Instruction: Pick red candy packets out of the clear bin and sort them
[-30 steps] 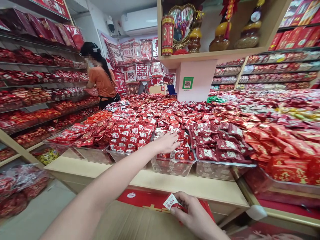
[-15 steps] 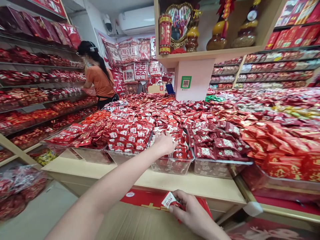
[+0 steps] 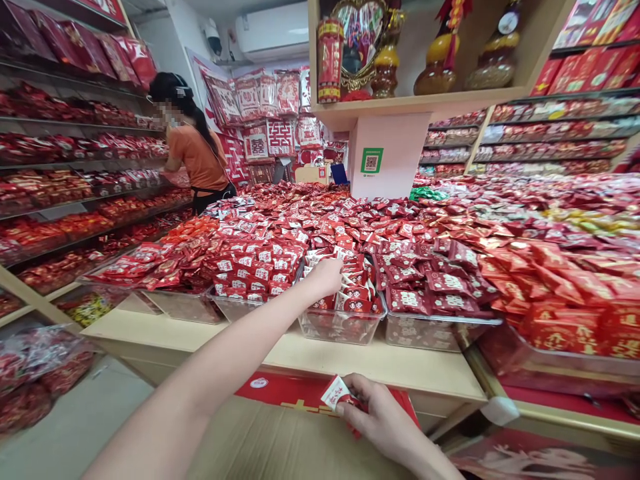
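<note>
My left hand (image 3: 327, 277) reaches out over a clear plastic bin (image 3: 343, 330) of red and white candy packets (image 3: 356, 298). Its fingers look curled down among the packets; their tips are hidden, so what they grip cannot be made out. Lower down, in front of the counter, my right hand (image 3: 373, 413) is closed on a small red candy packet (image 3: 334, 393). The packet's white end with red writing sticks out past the thumb. Beside the bin stand packets with white print (image 3: 255, 267) on the left and dark maroon packets (image 3: 407, 300) on the right.
The bins stand along a pale wooden counter (image 3: 285, 353). A wooden display shelf (image 3: 440, 103) overhangs the back. At the far left a person in an orange top (image 3: 197, 157) faces stocked shelves (image 3: 75, 147). A brown cardboard-like surface (image 3: 265, 443) lies below my arms.
My left hand has drawn slightly left and up within the same bin, and its fingers look more curled. My right hand stays nearly still with its packet. The view has shifted slightly.
</note>
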`<state>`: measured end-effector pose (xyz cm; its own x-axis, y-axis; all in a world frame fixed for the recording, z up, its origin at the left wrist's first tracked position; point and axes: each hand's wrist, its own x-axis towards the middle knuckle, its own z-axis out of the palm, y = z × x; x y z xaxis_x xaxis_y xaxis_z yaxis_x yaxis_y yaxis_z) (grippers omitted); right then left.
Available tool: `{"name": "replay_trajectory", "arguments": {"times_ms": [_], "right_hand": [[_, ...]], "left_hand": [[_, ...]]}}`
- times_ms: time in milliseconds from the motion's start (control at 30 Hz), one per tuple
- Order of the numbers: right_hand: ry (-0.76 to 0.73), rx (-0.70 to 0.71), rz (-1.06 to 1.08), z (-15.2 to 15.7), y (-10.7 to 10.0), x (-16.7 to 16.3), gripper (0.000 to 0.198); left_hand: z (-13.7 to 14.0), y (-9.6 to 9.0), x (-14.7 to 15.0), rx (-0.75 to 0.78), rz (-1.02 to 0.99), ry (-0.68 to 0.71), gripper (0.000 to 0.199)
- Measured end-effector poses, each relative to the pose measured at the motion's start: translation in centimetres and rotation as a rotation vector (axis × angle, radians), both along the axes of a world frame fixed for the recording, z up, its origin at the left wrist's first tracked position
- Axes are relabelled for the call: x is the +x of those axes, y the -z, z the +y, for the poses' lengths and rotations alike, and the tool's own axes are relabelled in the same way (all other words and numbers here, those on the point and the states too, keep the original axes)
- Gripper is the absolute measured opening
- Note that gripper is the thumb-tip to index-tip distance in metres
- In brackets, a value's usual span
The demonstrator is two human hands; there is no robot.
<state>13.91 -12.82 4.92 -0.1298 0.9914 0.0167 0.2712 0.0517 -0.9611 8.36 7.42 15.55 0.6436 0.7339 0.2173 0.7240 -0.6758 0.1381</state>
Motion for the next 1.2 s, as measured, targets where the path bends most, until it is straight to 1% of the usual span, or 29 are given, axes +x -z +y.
{"name": "replay_trajectory", "arguments": {"times_ms": [67, 167, 233, 300, 333, 400, 467, 533, 633, 700, 733, 800, 900, 967, 1033, 1067, 1100, 1200], "right_hand": [[0.005, -0.015, 0.064, 0.0, 0.1, 0.0, 0.014], [0.042, -0.097, 0.260, 0.2, 0.3, 0.2, 0.023], [0.077, -0.144, 0.394, 0.3, 0.4, 0.4, 0.028], [0.126, -0.142, 0.467, 0.4, 0.2, 0.6, 0.028], [0.157, -0.127, 0.486, 0.4, 0.0, 0.7, 0.028], [0.200, -0.101, 0.508, 0.4, -0.4, 0.8, 0.029], [0.201, -0.080, 0.525, 0.3, -0.9, 0.7, 0.028], [0.179, -0.071, 0.539, 0.1, -1.3, 0.5, 0.028], [0.195, -0.106, 0.558, -0.1, -1.6, 0.5, 0.032], [0.242, -0.127, 0.563, -0.2, -1.5, 0.5, 0.027], [0.268, -0.125, 0.568, -0.2, -1.4, 0.6, 0.023], [0.304, -0.119, 0.597, -0.1, -1.0, 0.5, 0.019], [0.352, -0.124, 0.622, -0.2, -0.3, 0.0, 0.023], [0.376, -0.121, 0.559, -0.2, -0.1, -0.3, 0.028], [0.383, -0.087, 0.456, 0.0, -0.3, -0.2, 0.029], [0.388, -0.051, 0.399, 0.3, -0.8, 0.1, 0.029], [0.397, -0.004, 0.339, 0.7, -1.4, 0.5, 0.029], [0.450, 0.164, 0.135, 3.0, -4.5, 2.5, 0.031]], "left_hand": [[0.0, -0.4, -0.5, 0.009, -0.062, 0.021, 0.023], [-0.3, -1.0, -1.9, 0.030, -0.155, 0.060, 0.030], [-1.2, -1.2, -3.3, 0.026, -0.227, 0.110, 0.029], [-2.8, -1.0, -4.7, -0.043, -0.354, 0.183, 0.027], [-4.0, -0.8, -5.5, -0.122, -0.428, 0.221, 0.027], [-6.4, 0.1, -6.8, -0.364, -0.517, 0.269, 0.029], [-8.7, 1.4, -7.8, -0.600, -0.497, 0.280, 0.035], [-10.4, 3.1, -8.5, -0.782, -0.466, 0.268, 0.036], [-11.4, 5.5, -9.0, -1.002, -0.564, 0.204, 0.029], [-11.6, 6.7, -9.0, -1.085, -0.681, 0.163, 0.030], [-11.7, 7.2, -9.0, -1.102, -0.737, 0.152, 0.030], [-12.0, 7.9, -8.9, -1.113, -0.833, 0.149, 0.030], [-12.7, 8.8, -8.8, -1.104, -0.959, 0.102, 0.030], [-13.0, 9.1, -9.0, -1.107, -1.000, 0.056, 0.030], [-12.9, 9.1, -9.5, -1.061, -0.974, 0.041, 0.032], [-12.7, 8.8, -9.8, -0.987, -0.947, 0.041, 0.032], [-12.4, 8.5, -10.2, -0.869, -0.916, 0.043, 0.032], [-10.6, 6.7, -11.2, -0.365, -0.835, 0.050, 0.025]]}}
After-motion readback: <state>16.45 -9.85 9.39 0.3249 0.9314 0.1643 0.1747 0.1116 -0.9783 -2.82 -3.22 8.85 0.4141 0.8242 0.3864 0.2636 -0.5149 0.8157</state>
